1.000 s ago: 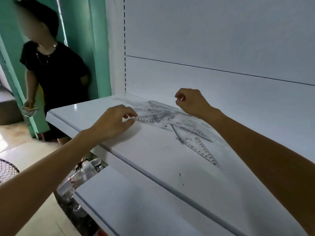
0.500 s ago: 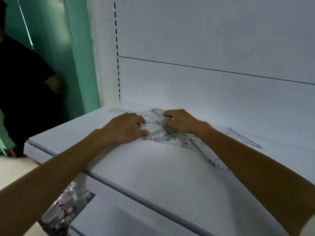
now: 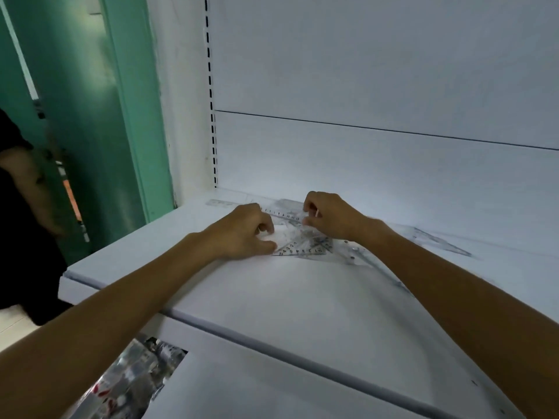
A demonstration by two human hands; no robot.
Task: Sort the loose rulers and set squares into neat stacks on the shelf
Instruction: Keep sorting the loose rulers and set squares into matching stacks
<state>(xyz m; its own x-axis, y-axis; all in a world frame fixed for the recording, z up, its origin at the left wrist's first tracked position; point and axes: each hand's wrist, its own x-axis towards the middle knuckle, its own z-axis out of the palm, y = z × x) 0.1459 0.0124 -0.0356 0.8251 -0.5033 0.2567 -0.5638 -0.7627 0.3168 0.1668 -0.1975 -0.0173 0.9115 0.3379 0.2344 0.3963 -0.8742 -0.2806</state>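
hands [image 3: 332,220] curled, pinching clear rulers [image 3: 282,213] on shelf [image 3: 302,297].

Looking out from head height, forward and down, onto the white shelf [image 3: 302,297]. Sitting close in, at arm's reach: both forearms running up from the bottom corners, left hand [image 3: 242,234] and right hand [image 3: 332,219] meeting just above frame centre on the pile of clear rulers and set squares [image 3: 302,251]. Facing the white back panel [image 3: 363,71] almost head-on. Bending the shelf's front edge with the wide angle. Catching a green door frame [image 3: 133,116] and a dark-clad bystander [image 3: 18,222] at far left, a lower shelf [image 3: 272,397] along the bottom.
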